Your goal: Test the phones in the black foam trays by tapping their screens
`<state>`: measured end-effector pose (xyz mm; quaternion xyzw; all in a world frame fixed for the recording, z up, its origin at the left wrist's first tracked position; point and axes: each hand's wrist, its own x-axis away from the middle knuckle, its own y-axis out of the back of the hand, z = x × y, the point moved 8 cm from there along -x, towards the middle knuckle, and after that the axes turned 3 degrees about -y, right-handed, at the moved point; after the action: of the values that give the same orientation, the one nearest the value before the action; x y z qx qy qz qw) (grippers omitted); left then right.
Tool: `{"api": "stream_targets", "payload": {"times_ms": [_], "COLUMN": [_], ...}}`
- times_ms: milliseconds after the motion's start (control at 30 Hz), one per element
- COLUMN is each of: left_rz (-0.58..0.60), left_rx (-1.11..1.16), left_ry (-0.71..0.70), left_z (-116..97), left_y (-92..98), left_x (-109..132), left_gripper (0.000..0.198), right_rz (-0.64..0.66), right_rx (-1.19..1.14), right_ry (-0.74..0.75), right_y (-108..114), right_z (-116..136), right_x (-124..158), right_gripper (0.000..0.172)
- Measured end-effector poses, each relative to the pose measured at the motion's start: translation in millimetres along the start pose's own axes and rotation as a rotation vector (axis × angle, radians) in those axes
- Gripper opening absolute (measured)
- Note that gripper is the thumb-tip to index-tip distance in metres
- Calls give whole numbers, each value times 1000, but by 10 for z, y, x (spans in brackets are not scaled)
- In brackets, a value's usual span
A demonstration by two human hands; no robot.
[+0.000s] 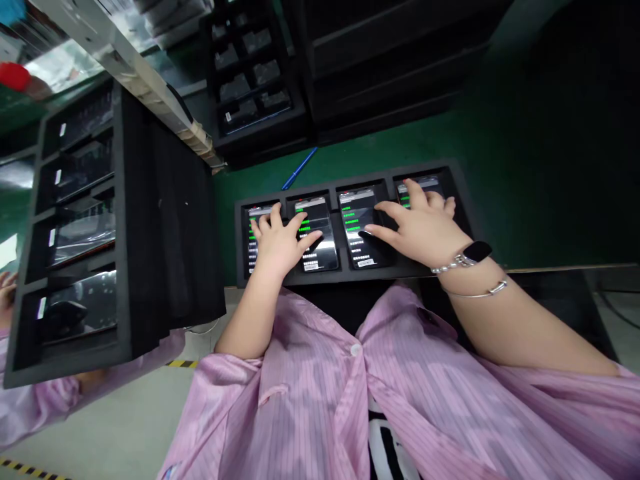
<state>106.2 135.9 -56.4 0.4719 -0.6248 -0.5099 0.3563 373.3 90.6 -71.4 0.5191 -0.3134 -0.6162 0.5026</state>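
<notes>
A black foam tray (345,275) lies in front of me, with several smartphones set in its slots, their screens lit with green and white text lines. My left hand (279,241) is spread over the leftmost phone (253,257) and the second phone (315,257), its thumb over the second screen. My right hand (425,227) spreads over the third phone (356,227) and the rightmost phone (430,181), which it partly covers. Its thumb and index finger are over the third phone's screen. Whether the fingertips touch the glass I cannot tell. Neither hand grips anything.
A tall stack of black foam trays (170,220) holding phones stands at the left. Another phone tray (250,73) sits at the back beside dark stacked trays (390,67). A blue pen (300,168) lies on the green tabletop (380,143). A co-worker's sleeve (45,413) shows at far left.
</notes>
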Motion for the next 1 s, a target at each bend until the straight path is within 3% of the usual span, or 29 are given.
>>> {"api": "stream_targets", "payload": {"times_ms": [133,233,333,500,800,1000], "left_rz": [-113,-152,-133,-130,-107,-134], "left_rx": [31,46,52,38,6,-10], "left_ry": [-57,-120,-131,-104,-55,-89], "left_z": [-110,-195,-187,-124,-130,-127], "left_y": [219,311,222,17,-36,-51], "left_x": [236,505,663,714,653,659], "left_gripper": [69,76,75,69,78,66], "right_rz": [42,49,78,25,-6,23], "right_rx": [-71,-166,-216,-169,-99,-76], "right_ry": [-4,101,201,247,263,303], "right_y": [329,491,383,174,172,131], "right_z": [232,475,593,613,661,677], "right_x": [125,333,530,656,640,648], "right_gripper": [56,56,58,68,79,84]}}
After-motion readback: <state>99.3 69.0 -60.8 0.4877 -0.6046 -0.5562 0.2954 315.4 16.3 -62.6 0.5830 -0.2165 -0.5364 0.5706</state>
